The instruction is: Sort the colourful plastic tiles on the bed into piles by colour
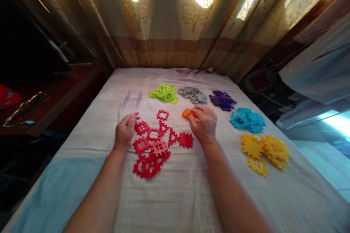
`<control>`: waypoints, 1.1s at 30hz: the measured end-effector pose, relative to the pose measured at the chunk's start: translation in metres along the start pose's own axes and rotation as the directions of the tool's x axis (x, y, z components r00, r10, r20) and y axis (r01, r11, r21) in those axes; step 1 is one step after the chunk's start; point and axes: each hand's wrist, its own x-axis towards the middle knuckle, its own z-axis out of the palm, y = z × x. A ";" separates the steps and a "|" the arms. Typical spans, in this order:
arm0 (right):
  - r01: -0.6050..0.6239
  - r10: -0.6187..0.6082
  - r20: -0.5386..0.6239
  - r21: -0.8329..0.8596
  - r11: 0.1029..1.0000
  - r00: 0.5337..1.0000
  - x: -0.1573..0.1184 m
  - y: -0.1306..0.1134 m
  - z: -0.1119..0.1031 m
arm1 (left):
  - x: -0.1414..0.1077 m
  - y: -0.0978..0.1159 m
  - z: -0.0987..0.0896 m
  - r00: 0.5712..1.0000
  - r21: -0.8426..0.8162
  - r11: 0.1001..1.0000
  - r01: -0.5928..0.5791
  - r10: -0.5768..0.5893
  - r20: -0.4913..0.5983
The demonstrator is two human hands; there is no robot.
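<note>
My right hand (203, 122) is at the small pile of orange interlocking toy pieces (186, 113), its fingers closed on one of them; the fingertips partly hide that piece. My left hand (125, 129) hovers at the left edge of the red pieces, fingers loosely bent and a little apart, with nothing visible in it. Between the hands lie several red interlocking pieces: a solid square (186, 140), a square frame (162, 115), triangles (172, 137), window pieces (141, 145), and overlapping round pieces (146, 167). A paler red window piece (159, 148) rests on top of them.
Sorted piles form an arc: lime green (164, 93), grey (193, 94), purple (222, 101), blue (247, 120) and yellow (265, 149). A white cloth (169, 204) covers the table, with a light blue cloth (71, 178) at left. Curtains (166, 22) hang behind.
</note>
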 end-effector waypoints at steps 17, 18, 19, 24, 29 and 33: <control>0.157 -0.243 0.565 0.196 0.968 0.788 0.016 -0.077 0.053 | -0.001 0.003 0.002 0.998 -0.088 0.994 0.061 -0.060 0.007; 0.162 -0.265 0.565 0.226 0.960 0.781 0.012 -0.079 0.049 | -0.001 0.003 0.002 0.998 -0.086 0.995 0.058 -0.058 0.010; 0.167 -0.288 0.556 0.260 0.951 0.780 0.007 -0.079 0.044 | -0.001 0.003 0.002 0.998 -0.082 0.995 0.056 -0.055 0.011; 0.137 -0.238 0.385 0.272 0.952 0.892 -0.022 -0.056 0.023 | -0.001 0.005 0.002 0.998 -0.066 0.996 0.055 -0.054 0.012; -0.033 -0.028 0.267 0.223 0.974 0.963 -0.055 -0.031 0.017 | 0.000 0.004 0.002 0.999 -0.067 0.997 0.040 -0.039 0.016; -0.009 -0.101 0.267 0.381 0.924 0.958 -0.074 -0.036 0.014 | 0.001 0.001 0.002 0.999 -0.064 0.997 0.035 -0.034 0.019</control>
